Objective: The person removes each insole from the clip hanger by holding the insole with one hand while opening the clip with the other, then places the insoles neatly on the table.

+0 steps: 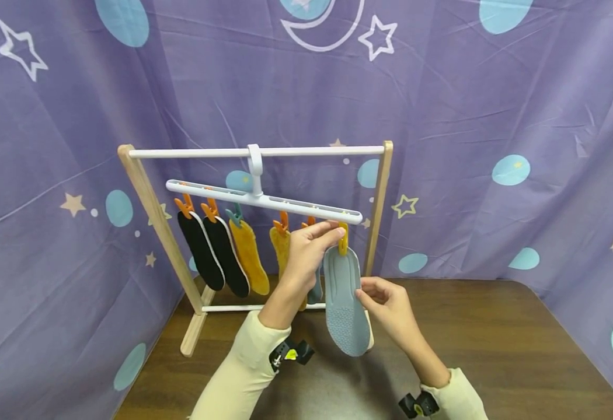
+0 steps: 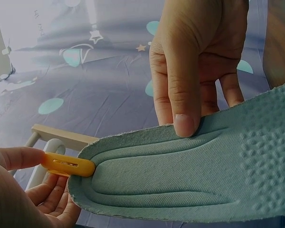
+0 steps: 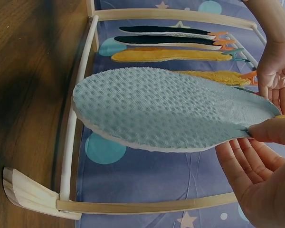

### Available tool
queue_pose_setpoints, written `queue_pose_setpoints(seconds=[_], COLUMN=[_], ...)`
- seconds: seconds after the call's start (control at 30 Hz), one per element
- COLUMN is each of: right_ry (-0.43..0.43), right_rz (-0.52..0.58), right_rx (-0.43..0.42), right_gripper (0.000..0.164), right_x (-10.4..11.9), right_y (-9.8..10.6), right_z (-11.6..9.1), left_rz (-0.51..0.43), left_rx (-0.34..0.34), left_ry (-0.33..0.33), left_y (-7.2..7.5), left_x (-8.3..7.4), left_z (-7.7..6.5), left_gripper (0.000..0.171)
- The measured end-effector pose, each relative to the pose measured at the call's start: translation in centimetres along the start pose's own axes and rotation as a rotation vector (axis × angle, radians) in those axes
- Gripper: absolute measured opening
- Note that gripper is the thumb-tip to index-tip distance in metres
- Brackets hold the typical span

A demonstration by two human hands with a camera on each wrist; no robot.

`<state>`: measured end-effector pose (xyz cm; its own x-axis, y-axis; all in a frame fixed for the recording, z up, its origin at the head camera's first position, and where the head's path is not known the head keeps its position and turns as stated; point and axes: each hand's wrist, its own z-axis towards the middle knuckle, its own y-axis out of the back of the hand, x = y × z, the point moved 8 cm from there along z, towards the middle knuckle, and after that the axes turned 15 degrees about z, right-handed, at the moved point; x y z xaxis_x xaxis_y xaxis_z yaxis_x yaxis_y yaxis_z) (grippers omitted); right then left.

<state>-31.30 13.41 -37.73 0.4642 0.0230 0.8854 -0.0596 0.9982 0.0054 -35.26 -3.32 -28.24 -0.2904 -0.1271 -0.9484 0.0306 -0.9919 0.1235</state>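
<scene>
A grey-blue insole [image 1: 344,303] hangs toe down from the right end of a white hanger [image 1: 264,201], its narrow end under a yellow clothespin [image 1: 343,238]. My left hand [image 1: 306,251] pinches that clothespin between thumb and fingers, as the left wrist view shows up close. With thumb and fingertips, my right hand [image 1: 390,306] pinches the insole's right edge. In the right wrist view the insole's dotted surface [image 3: 147,107] faces the camera. Behind my left hand, another grey-blue insole [image 1: 314,289] hangs partly hidden.
Two black insoles [image 1: 200,251] and a yellow fuzzy pair [image 1: 250,256] hang from orange and teal clothespins [image 1: 235,216] along the hanger. A wooden-sided rack [image 1: 162,233] with white bars holds the hanger. It stands on a brown table [image 1: 474,344] before a purple curtain [image 1: 443,116].
</scene>
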Motion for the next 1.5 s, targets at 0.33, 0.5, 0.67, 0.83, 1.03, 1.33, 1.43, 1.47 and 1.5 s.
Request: queue_pose_setpoints(seconds=[0.33,0.5,0.67,0.83,1.03,1.33,1.43,1.47,1.5], right_ry=[-0.008,0.000,0.001,-0.014,-0.007,-0.011,-0.008,-0.007,-0.005], right_rz=[0.011,0.017,0.023,0.028,0.016,0.015,0.022,0.020,0.018], right_rx=[-0.004,-0.003,-0.009,-0.013,-0.027,-0.043,-0.043,-0.042,-0.041], right_gripper=[0.016,0.016,0.015,0.016,0.015,0.015,0.015,0.015,0.015], right_x=[0.01,-0.03,0.14,0.16,0.32,0.41,0.52,0.55,0.60], right_y=[-0.19,-0.25,-0.25,-0.29,-0.25,-0.23,-0.29,-0.31,-0.34], right_z=[-0.30,-0.41,-0.40,-0.41,-0.42,-0.40,-0.38,-0.38,-0.38], left_rz=[-0.007,-0.016,-0.027,-0.030,-0.038,-0.037,-0.043,-0.044,-0.045], left_rx=[-0.025,-0.042,-0.052,-0.060,-0.065,-0.063,-0.070,-0.073,-0.077], left_ry=[0.007,0.013,0.011,0.009,0.016,0.001,0.001,0.000,-0.003], left_y=[-0.03,-0.12,-0.14,-0.10,-0.16,-0.18,-0.12,-0.10,-0.08], left_x=[0.25,0.36,0.25,0.18,0.21,-0.10,-0.11,-0.15,-0.20], left_z=[-0.16,-0.15,-0.16,-0.16,-0.13,-0.14,-0.08,-0.08,-0.09], left_gripper=[0.025,0.025,0.025,0.024,0.024,0.023,0.023,0.023,0.023])
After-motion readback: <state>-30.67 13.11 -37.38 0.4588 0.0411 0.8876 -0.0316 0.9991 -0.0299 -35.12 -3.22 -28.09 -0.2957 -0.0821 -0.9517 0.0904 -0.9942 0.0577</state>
